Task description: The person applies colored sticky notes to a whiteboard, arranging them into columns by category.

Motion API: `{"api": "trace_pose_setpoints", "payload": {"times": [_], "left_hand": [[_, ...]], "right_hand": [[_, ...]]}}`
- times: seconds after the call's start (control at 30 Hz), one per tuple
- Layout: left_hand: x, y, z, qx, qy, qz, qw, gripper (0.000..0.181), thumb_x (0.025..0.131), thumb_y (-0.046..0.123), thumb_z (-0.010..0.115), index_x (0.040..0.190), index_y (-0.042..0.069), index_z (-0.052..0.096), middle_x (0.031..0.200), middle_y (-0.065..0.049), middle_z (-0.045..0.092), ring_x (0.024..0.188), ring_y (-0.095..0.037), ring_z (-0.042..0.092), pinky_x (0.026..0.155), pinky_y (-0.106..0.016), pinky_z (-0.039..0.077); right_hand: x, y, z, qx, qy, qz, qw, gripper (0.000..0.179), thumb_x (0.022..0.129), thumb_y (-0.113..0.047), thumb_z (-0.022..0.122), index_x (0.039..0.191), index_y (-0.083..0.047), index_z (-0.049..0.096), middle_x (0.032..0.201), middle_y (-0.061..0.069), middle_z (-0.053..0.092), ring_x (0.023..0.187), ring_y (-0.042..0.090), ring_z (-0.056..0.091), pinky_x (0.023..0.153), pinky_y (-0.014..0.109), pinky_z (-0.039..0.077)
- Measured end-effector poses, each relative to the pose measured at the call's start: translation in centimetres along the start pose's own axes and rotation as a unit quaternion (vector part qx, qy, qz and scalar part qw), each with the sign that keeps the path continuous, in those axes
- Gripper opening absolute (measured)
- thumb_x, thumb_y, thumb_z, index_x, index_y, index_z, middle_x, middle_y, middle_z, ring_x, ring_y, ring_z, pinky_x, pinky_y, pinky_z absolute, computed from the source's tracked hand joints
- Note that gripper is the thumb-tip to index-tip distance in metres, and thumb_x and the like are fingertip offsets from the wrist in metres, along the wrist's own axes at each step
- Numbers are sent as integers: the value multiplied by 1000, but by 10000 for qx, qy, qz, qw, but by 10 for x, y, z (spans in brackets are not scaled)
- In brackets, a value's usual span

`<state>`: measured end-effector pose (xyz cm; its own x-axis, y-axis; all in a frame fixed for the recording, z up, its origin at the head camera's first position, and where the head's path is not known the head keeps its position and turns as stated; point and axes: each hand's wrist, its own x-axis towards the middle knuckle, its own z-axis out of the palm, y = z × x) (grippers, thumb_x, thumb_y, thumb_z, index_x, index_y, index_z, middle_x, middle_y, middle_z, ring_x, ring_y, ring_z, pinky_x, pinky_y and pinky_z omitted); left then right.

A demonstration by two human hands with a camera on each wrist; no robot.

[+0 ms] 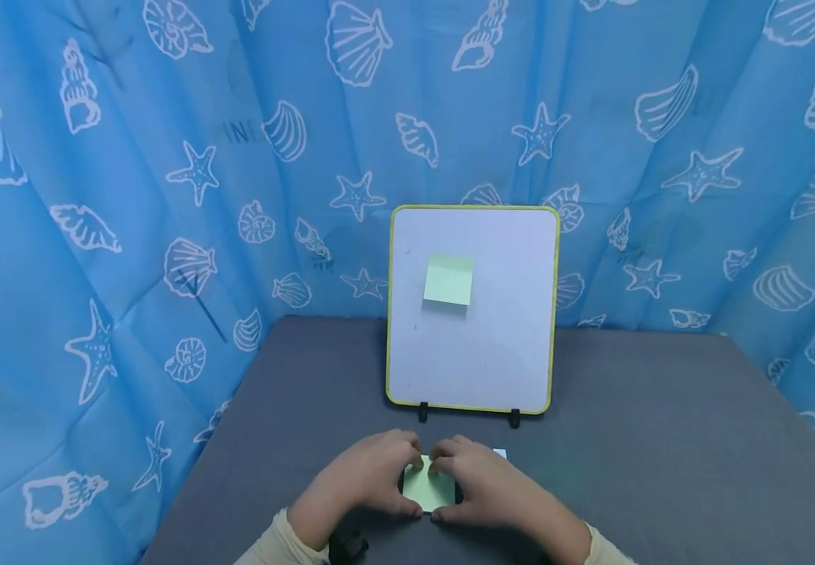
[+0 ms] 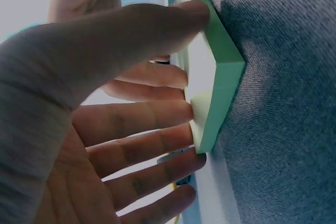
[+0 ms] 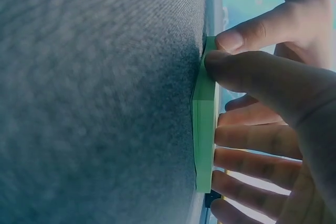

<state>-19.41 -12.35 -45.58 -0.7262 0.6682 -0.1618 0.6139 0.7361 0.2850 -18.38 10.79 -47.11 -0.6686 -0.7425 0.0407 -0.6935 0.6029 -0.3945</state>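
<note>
A pad of light green sticky notes (image 1: 429, 488) lies on the grey cloth in front of the whiteboard. From its left side my left hand (image 1: 379, 475) holds it, thumb at the near edge and fingertips on the top and far side. My right hand (image 1: 481, 479) grips the right side the same way, the two thumbs close together. Both wrist views show the pad's thick green edge (image 2: 223, 85) low against the cloth. One single green sticky note (image 1: 448, 280) is stuck on the whiteboard (image 1: 499, 337), left of its middle.
The yellow-rimmed whiteboard stands upright on two black feet (image 1: 424, 412) behind the hands. A small whitish corner of something (image 1: 499, 453) shows behind my right hand, mostly hidden. Blue curtains (image 1: 308, 196) with shell prints enclose the grey-covered table (image 1: 648, 439).
</note>
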Motion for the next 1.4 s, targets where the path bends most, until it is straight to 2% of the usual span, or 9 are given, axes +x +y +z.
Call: {"api": "trace_pose_setpoints", "payload": {"times": [0.23, 0.47, 0.77, 1.0, 1.2, 1.3, 1.4], "left_hand": [[-5, -1, 4, -84, -1, 43, 10000, 53, 84, 55, 87, 122, 21, 79, 124, 9, 69, 108, -5, 63, 89, -28, 58], [-2, -2, -1, -303, 25, 160, 9994, 49, 88, 50, 84, 124, 17, 79, 126, 5, 70, 111, -8, 65, 89, -27, 59], [1, -4, -3, -474, -24, 204, 9987, 47, 89, 46, 83, 124, 15, 79, 126, 4, 70, 111, -8, 65, 89, -27, 59], [3, -7, 2, -656, 69, 358, 9972, 37, 95, 39, 77, 122, 13, 79, 124, 4, 70, 104, -6, 63, 82, -21, 56], [3, -6, 1, -580, 115, 328, 9977, 32, 99, 36, 72, 120, 13, 79, 121, 4, 70, 98, -3, 62, 79, -21, 54], [3, -7, 2, -562, 169, 289, 9979, 28, 102, 35, 69, 119, 15, 79, 120, 5, 70, 98, -3, 63, 80, -23, 55], [2, -7, 2, -505, 354, 359, 9975, 24, 103, 34, 68, 117, 18, 78, 121, 5, 70, 103, -6, 64, 84, -25, 56]], "right_hand": [[-4, -5, 3, 12, -109, 20, 9999, 43, 92, -47, 82, 122, -17, 76, 129, -5, 66, 118, 12, 59, 93, 30, 58], [-5, -6, -5, -15, -105, -51, 9999, 39, 97, -45, 78, 122, -16, 75, 131, -2, 66, 118, 12, 59, 91, 27, 58], [-3, -6, -6, -219, -112, -72, 9997, 35, 99, -41, 75, 122, -14, 75, 130, 0, 68, 115, 13, 62, 89, 28, 58], [-2, -8, -6, -471, -235, -78, 9986, 26, 103, -34, 71, 121, -15, 76, 134, 3, 70, 122, 18, 65, 93, 34, 60], [-2, -10, -7, -432, 39, -204, 9988, 18, 105, -27, 69, 117, -15, 75, 128, 2, 73, 121, 18, 67, 94, 35, 61], [-2, -10, -5, -440, 268, -413, 9978, 11, 104, -21, 69, 111, -16, 76, 125, 1, 74, 117, 17, 69, 93, 34, 61], [-1, -9, -3, -477, 554, -661, 9951, 7, 103, -17, 70, 106, -17, 76, 121, -1, 75, 111, 14, 70, 91, 31, 60]]}}
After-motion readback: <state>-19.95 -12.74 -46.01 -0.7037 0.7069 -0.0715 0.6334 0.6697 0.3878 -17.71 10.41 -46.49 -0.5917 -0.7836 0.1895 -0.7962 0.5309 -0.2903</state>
